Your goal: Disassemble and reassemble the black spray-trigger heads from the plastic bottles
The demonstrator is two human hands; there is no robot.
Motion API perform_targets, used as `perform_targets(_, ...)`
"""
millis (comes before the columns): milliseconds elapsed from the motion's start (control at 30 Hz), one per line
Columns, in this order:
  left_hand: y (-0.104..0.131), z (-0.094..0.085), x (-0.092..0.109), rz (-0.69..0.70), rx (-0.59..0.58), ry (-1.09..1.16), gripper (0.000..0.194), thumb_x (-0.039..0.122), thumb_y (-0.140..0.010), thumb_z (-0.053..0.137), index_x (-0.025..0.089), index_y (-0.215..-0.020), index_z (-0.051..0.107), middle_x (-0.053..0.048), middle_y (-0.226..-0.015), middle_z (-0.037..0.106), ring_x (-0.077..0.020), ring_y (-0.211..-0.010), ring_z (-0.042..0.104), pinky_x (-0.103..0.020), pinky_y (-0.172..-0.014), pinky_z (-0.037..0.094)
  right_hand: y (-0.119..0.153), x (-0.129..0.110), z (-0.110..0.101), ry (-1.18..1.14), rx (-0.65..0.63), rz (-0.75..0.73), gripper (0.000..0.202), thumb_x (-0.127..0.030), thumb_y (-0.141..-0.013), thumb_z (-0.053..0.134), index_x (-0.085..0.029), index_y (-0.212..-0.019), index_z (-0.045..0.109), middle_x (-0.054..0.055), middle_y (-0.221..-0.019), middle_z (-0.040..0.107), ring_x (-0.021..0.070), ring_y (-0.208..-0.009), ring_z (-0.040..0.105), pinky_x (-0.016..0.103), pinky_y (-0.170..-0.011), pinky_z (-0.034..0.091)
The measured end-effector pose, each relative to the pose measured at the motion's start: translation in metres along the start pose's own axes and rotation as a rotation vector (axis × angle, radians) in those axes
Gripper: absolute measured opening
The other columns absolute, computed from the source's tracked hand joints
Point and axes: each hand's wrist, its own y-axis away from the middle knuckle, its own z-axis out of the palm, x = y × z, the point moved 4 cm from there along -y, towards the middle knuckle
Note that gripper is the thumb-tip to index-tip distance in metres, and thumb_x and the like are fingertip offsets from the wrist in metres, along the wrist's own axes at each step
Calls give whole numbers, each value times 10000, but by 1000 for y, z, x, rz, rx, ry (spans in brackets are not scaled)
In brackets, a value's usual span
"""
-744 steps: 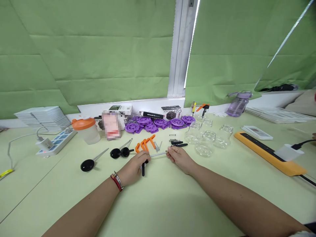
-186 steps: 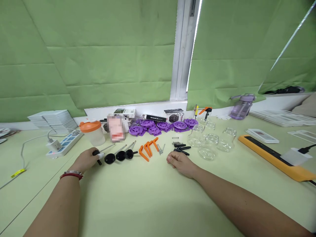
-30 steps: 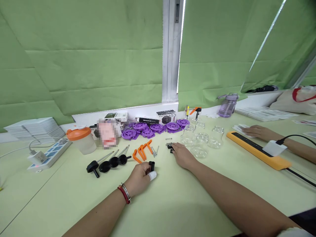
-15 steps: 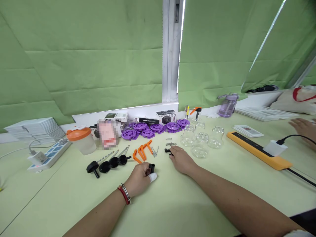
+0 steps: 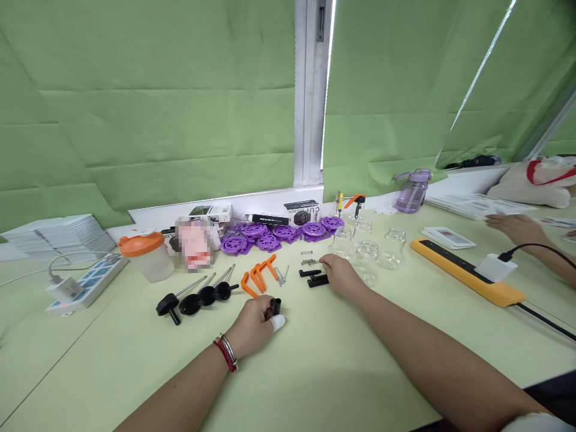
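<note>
My left hand (image 5: 254,324), a white wrap on one finger, is closed around short black tubular parts (image 5: 276,306) just above the table. Farther back and to the right, my right hand (image 5: 342,275) rests with loosely bent fingers at the right ends of several black plastic bars (image 5: 317,281). It touches the bars without lifting them; its thumb is partly hidden. Small metal springs (image 5: 308,262) lie behind the bars. Between my hands and farther back are slim metal pins (image 5: 281,276) and orange levers (image 5: 258,278). Black round pieces with stems (image 5: 207,295) lie left of them.
Purple openwork discs (image 5: 270,237) pile up along the wall. Clear glass jars (image 5: 387,255) stand just beyond my right hand. A yellow power strip (image 5: 463,270) lies at right, near another person's hand (image 5: 517,228). An orange-lidded cup (image 5: 148,255) and a white power strip (image 5: 92,288) are at left.
My right hand has shifted slightly right, uncovering the black bars. My left hand stays in place with the black parts. The other person's hand has moved left.
</note>
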Motion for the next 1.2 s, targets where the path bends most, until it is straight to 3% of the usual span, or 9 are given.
perform_targets(533, 1, 1, -4, 1, 3, 17, 222, 337, -736, 576, 175, -678, 436, 43, -630, 390, -98, -571, 360, -219, -526, 305, -32, 9, 17, 22, -91, 66, 178, -60, -708, 527, -159, -745, 671, 42, -755, 664, 144, -694, 570, 218, -617, 375)
perform_targets(1200, 2, -1, 0, -8, 3, 18, 231, 350, -734, 582, 172, -670, 450, 39, -629, 402, -98, -569, 372, -216, -519, 302, -46, 7, 22, 34, -151, 69, 147, -72, -686, 552, -161, -711, 667, 31, -726, 659, 124, -634, 542, 199, -558, 353)
